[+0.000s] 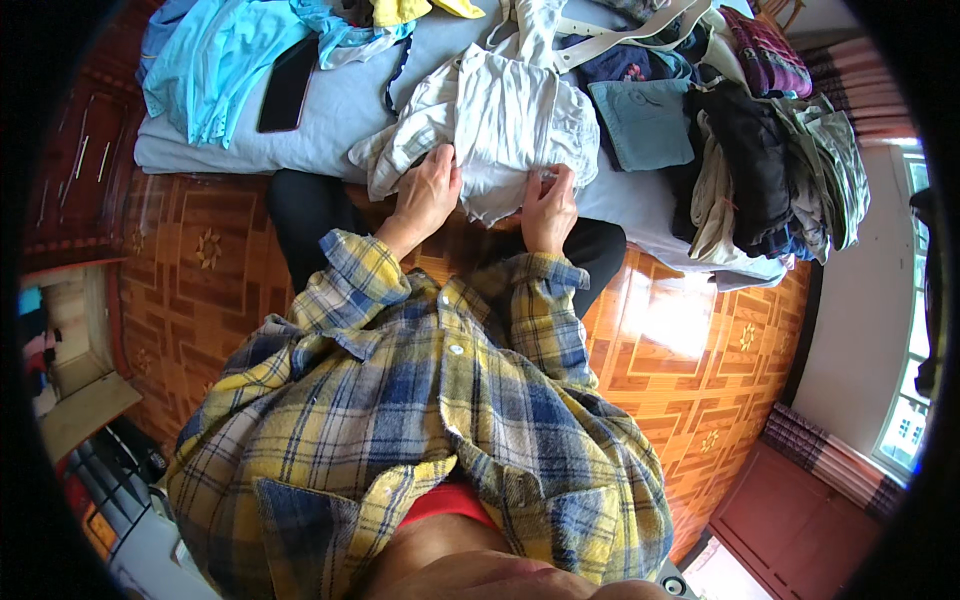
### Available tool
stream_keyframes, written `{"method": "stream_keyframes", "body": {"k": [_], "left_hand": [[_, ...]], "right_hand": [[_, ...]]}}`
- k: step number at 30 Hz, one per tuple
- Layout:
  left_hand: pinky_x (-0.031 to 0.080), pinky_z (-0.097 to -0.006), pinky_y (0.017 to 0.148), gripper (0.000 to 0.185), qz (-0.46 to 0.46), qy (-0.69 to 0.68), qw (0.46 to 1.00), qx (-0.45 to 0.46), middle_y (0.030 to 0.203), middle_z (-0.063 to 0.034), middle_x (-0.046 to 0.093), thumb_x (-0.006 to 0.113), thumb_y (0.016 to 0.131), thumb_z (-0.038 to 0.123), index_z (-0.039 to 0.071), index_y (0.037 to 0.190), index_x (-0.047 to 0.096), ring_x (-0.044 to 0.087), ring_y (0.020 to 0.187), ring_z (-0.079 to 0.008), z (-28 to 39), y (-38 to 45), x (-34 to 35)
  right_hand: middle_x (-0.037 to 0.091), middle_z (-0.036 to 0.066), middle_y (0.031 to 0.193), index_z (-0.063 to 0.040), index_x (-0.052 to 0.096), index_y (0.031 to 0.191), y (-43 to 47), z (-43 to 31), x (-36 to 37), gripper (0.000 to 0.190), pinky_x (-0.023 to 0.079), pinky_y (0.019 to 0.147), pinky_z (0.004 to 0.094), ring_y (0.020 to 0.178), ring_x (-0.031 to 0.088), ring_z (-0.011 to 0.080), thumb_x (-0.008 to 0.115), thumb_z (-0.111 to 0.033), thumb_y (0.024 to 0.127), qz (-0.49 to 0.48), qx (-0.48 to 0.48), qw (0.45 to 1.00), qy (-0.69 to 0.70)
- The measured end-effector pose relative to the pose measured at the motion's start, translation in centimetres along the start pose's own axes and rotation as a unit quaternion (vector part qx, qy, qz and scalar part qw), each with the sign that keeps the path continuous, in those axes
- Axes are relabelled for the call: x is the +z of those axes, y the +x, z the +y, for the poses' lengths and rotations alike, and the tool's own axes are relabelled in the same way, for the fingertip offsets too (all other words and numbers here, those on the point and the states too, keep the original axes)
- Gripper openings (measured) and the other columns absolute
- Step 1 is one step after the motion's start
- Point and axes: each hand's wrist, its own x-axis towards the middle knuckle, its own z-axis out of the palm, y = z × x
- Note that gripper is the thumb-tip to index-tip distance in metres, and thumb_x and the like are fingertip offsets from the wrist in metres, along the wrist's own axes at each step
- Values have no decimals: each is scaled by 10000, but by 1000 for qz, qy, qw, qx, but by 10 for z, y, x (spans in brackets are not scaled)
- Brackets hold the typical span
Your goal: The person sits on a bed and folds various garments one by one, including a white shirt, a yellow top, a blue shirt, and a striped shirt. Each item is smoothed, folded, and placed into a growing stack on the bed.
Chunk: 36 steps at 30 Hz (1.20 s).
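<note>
A crumpled white garment lies at the front edge of a bed, its lower part hanging over the edge. My left hand grips its near edge on the left, thumb on top. On the right, my right hand pinches the same edge between thumb and fingers. The cloth between both hands sags a little towards my lap. Some fingertips are hidden in the folds. A folded blue-grey cloth piece rests just right of the garment.
Left on the bed are a dark smartphone and a light-blue garment. A cream belt lies behind. Folded clothes are piled at the right edge. An open drawer juts out at the left.
</note>
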Motion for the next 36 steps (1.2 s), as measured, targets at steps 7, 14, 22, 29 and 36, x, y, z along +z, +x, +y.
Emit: {"method": "stream_keyframes", "body": {"k": [7, 14, 22, 29, 36], "left_hand": [[491, -343, 815, 324, 92, -130, 980, 115, 1162, -185, 516, 521, 885, -42, -26, 1205, 471, 590, 969, -273, 33, 3, -13], [180, -462, 1150, 568, -90, 201, 966, 135, 1509, -117, 335, 525, 906, 277, 45, 1411, 409, 270, 1411, -291, 9, 47, 11], [428, -406, 915, 222, -87, 79, 982, 151, 1058, -122, 637, 600, 884, 156, 25, 1057, 645, 553, 1056, -279, 8, 77, -11], [474, -405, 810, 146, -44, 101, 990, 91, 865, -146, 671, 631, 824, 123, 0, 888, 676, 614, 861, -328, -17, 211, 23], [517, -376, 718, 180, -136, -34, 988, -70, 769, -128, 693, 708, 753, 251, 74, 786, 720, 675, 761, -280, -40, 246, 46]], "right_hand": [[604, 176, 1023, 22, 559, 1053, 5, -42, -15, 203, 505, 769, 321, 885, 630, 270, 596, -28, 859, 51, -125, 975, 175], [470, 101, 1420, -111, 498, 1361, 35, -17, 29, 447, 212, 1131, 466, 1366, 362, 292, 469, -272, 945, -63, -241, 963, -108], [499, 109, 1381, -42, 518, 1309, 33, 2, 39, 476, 232, 1118, 476, 1348, 387, 289, 531, -304, 912, -13, -216, 966, -141], [499, 111, 1376, -37, 520, 1301, 33, 0, 40, 484, 236, 1118, 476, 1350, 381, 287, 540, -300, 895, -10, -206, 967, -147], [484, 116, 1390, -33, 497, 1326, 34, 1, 40, 517, 219, 1126, 475, 1360, 366, 289, 541, -300, 885, -21, -193, 972, -134]]}}
